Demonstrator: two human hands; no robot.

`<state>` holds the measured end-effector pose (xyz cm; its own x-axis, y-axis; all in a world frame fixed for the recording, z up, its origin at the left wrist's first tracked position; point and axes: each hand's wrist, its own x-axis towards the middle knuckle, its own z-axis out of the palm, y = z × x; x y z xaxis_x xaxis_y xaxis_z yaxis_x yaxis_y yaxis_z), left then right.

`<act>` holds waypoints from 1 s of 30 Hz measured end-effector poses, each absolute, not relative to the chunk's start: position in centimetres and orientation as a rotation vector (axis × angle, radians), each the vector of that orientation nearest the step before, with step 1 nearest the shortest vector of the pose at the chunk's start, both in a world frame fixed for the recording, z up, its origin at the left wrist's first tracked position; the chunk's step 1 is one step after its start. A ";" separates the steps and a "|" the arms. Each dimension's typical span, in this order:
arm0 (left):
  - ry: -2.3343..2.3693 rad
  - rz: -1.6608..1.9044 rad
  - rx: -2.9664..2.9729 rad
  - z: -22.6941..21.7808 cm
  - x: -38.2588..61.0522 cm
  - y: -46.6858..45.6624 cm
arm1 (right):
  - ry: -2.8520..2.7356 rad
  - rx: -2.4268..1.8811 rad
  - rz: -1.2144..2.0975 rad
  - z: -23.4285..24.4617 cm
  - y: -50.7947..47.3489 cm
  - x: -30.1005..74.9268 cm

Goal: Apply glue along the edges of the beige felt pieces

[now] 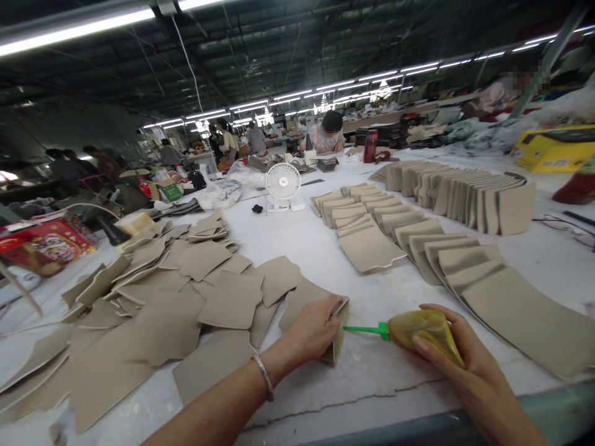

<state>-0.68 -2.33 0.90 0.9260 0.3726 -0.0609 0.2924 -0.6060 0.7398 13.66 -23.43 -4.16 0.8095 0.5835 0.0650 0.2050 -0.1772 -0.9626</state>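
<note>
My left hand (316,328), with a silver bangle on the wrist, is closed on a taupe leather-like piece (304,300) whose edge is bent up. In my right hand (458,347) is a yellowish squeeze bottle (423,331) with a long green nozzle (365,329). The nozzle tip is at the raised edge of the held piece; whether they touch I cannot tell. Left of my left hand lies a loose heap of similar pieces (162,322). Overlapping pieces (437,248) run in a fanned row beyond my right hand.
A second row of pieces (465,189) stands on edge at the back right. Farther back are a small white fan (282,186), a dark red can (370,146) and a yellow box (553,148). A red patterned box (51,241) sits at left. Other people work in the background.
</note>
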 end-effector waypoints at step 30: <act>1.132 0.039 2.608 2.2 -1.5 2.0 | 0.253 -0.742 0.769 -2.2 -24.2 15.7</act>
